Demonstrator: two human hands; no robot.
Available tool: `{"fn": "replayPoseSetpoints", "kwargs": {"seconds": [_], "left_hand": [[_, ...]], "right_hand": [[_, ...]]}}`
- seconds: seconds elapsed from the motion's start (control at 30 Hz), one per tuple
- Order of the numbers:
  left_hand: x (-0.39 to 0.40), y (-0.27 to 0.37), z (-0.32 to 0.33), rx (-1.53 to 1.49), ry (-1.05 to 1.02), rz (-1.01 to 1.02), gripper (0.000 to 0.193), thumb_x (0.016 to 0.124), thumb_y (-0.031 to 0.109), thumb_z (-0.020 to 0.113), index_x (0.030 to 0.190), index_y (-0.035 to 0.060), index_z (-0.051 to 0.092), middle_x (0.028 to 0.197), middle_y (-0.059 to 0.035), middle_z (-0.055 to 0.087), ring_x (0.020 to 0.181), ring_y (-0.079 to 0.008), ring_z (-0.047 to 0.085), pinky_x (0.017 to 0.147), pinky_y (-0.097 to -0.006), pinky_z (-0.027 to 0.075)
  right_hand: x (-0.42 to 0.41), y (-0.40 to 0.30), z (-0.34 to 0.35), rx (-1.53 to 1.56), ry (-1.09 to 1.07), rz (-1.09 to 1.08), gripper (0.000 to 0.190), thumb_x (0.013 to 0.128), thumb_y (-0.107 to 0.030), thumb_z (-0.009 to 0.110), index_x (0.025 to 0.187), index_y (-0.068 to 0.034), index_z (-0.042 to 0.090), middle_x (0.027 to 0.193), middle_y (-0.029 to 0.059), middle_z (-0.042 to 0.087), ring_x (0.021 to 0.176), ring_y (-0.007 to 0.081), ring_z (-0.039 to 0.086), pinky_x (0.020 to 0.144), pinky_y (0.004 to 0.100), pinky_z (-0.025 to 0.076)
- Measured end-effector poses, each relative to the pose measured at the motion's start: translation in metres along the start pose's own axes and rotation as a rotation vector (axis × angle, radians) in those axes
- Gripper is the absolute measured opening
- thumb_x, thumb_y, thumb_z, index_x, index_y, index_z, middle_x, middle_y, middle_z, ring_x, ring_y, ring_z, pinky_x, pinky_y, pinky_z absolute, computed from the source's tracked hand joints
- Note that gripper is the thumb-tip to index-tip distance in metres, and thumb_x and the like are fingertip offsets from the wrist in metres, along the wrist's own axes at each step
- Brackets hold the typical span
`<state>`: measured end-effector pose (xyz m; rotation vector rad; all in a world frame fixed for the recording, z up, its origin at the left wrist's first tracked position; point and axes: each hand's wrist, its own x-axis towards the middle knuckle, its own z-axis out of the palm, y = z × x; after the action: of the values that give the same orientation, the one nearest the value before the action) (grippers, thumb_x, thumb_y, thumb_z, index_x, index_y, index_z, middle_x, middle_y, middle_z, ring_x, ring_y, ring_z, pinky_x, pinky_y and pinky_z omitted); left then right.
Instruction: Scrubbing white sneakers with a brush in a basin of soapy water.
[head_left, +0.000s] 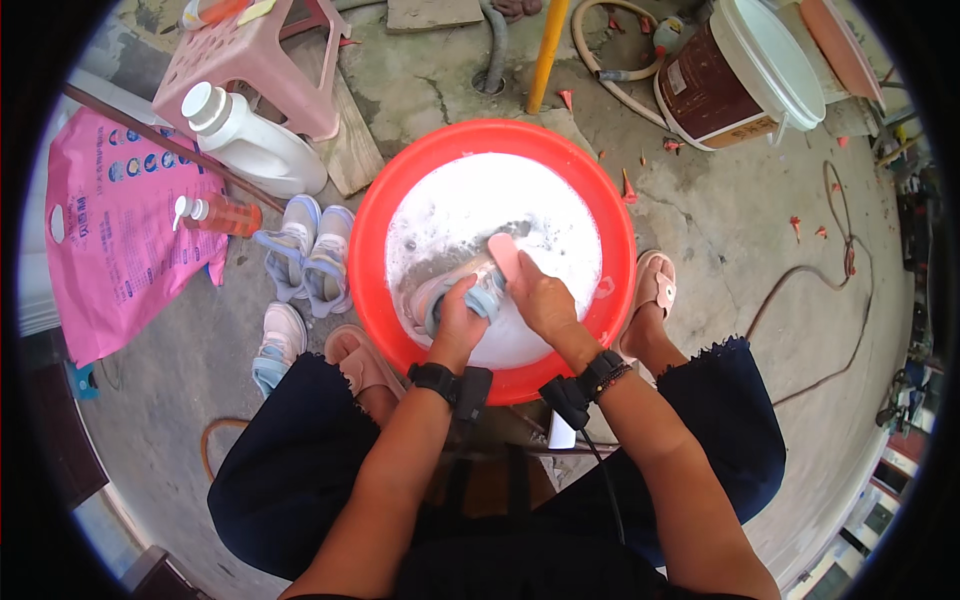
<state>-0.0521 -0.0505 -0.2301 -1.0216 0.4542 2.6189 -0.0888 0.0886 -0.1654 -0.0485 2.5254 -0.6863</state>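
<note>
A red plastic basin (616, 225) full of white suds (487, 187) stands on the ground between my feet. My left hand (459, 319) grips a small pale sneaker with light-blue lining (435, 296) over the suds, its lower side partly in the foam. In my right hand (544, 300) is a pink-backed scrubbing brush (505, 255), held against or just above the sneaker's side; its bristles are hidden. Left of the basin sits a pair of pale sneakers with lavender trim (311, 251). A single pink and light-blue sneaker (280, 345) rests nearer my left knee.
A white detergent jug (255, 146), an orange pump bottle (225, 215) and a pink printed bag (127, 232) are at the left. Behind them is a pink plastic stool (247, 60). A yellow pole (547, 56) rises beyond the basin. A bucket (727, 82) and a hose (799, 274) lie to the right.
</note>
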Motion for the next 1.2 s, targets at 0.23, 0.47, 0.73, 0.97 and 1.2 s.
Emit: {"fn": "replayPoseSetpoints", "kwargs": {"seconds": [0.23,0.47,0.73,0.97,1.2], "left_hand": [[-0.009,0.002,0.003,0.023,0.034,0.005,0.031,0.083,0.013,0.047,0.111,-0.0003,0.048,0.106,-0.0122,0.056,0.099,-0.026,0.054,0.089,-0.0377,0.041],[-0.011,0.004,0.025,-0.042,0.009,-0.026,0.043,0.082,0.024,0.057,0.114,-0.0039,0.046,0.11,-0.015,0.055,0.101,-0.0272,0.054,0.087,-0.0358,0.043],[-0.012,0.016,0.016,1.603,-0.014,0.274,0.053,0.071,0.019,0.071,0.113,-0.0038,0.05,0.101,-0.0061,0.057,0.09,-0.0137,0.053,0.078,-0.0255,0.041],[0.011,0.018,-0.009,0.281,0.053,0.085,0.031,0.078,0.003,0.053,0.108,-0.0038,0.049,0.101,-0.0127,0.057,0.093,-0.0225,0.057,0.083,-0.0327,0.047],[-0.002,0.014,-0.04,0.774,-0.181,0.392,0.024,0.084,0.007,0.048,0.106,-0.0027,0.05,0.1,-0.0124,0.056,0.093,-0.0216,0.057,0.08,-0.0307,0.047]], "right_hand": [[0.028,0.013,-0.003,0.041,0.08,0.097,0.053,0.081,-0.034,0.054,0.123,-0.004,0.045,0.1,0.0234,0.059,0.09,0.0377,0.058,0.078,0.0425,0.046],[0.035,0.048,0.03,0.745,0.232,0.452,0.061,0.082,-0.029,0.056,0.13,0.002,0.034,0.088,0.016,0.061,0.069,0.0223,0.059,0.057,0.0349,0.047],[0.021,-0.007,-0.004,0.648,-0.111,0.161,0.056,0.083,-0.026,0.054,0.131,-0.002,0.036,0.074,0.0125,0.059,0.048,0.0155,0.052,0.047,0.0299,0.045],[-0.008,0.043,0.02,0.481,0.217,0.188,0.052,0.084,-0.024,0.051,0.131,-0.007,0.036,0.078,0.0232,0.061,0.061,0.0334,0.061,0.06,0.0402,0.049],[-0.006,-0.006,0.025,0.092,0.165,-0.091,0.043,0.085,-0.025,0.048,0.128,-0.02,0.041,0.07,0.0215,0.06,0.066,0.038,0.06,0.063,0.0478,0.048]]}}
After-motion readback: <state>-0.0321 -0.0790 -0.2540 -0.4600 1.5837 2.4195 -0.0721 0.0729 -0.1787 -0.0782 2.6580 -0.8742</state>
